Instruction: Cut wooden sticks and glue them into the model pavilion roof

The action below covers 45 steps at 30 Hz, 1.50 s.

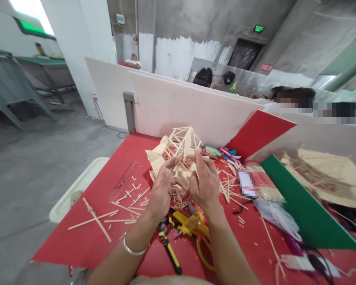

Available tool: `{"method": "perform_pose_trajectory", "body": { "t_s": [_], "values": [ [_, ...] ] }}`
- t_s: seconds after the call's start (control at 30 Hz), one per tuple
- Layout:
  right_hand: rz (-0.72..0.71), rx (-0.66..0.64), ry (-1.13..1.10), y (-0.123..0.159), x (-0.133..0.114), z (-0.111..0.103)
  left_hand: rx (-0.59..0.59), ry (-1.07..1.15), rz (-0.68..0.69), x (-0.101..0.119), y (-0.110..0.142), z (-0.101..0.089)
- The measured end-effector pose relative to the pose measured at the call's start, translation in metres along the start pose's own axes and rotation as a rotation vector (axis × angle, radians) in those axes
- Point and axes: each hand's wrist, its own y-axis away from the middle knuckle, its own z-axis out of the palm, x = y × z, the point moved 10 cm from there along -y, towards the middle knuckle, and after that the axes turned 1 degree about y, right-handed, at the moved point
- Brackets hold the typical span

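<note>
My left hand [163,189] and my right hand [204,183] are raised side by side over the red table [86,233], backs toward me, fingers partly spread and pointing up. Neither hand visibly holds anything. Just beyond the fingertips stands a wooden-stick frame model [182,145] with a peaked lattice top. A silver bracelet [133,249] circles my left wrist. Under my hands lie a yellow glue gun [192,223] and yellow-handled pliers [169,250].
Loose wooden sticks [127,204] and a crossed pair of sticks [95,215] litter the table, beside a ruler [123,182]. A green board [302,206], plastic bags and a stick packet lie right. White partitions stand behind; other people sit beyond them.
</note>
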Motion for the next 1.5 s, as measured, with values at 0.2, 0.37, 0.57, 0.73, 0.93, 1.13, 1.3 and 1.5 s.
{"method": "perform_pose_trajectory", "body": {
  "t_s": [0.2,0.37,0.57,0.73,0.93,1.13,1.3,1.5],
  "values": [
    [-0.044,-0.058,-0.047,0.002,0.001,0.002,-0.02,0.02,-0.001,0.006,-0.001,0.009],
    [-0.067,-0.119,-0.009,0.006,0.003,0.008,-0.038,0.019,-0.036,0.006,-0.006,0.016],
    [-0.07,-0.137,0.003,0.012,0.006,0.014,-0.058,0.029,-0.051,0.004,-0.01,0.02],
    [-0.072,-0.153,0.007,0.015,0.007,0.018,-0.045,0.042,-0.056,0.004,-0.01,0.018],
    [-0.062,-0.172,0.026,0.014,0.007,0.018,-0.035,0.035,-0.054,0.004,-0.012,0.015],
    [-0.059,-0.175,0.022,0.015,0.007,0.019,-0.02,0.019,-0.055,0.003,-0.013,0.014],
    [-0.072,-0.155,0.017,0.015,0.006,0.019,-0.029,0.023,-0.051,0.003,-0.013,0.014],
    [-0.078,-0.155,0.02,0.013,0.005,0.018,-0.024,0.006,-0.054,0.003,-0.013,0.014]
  ]
}}
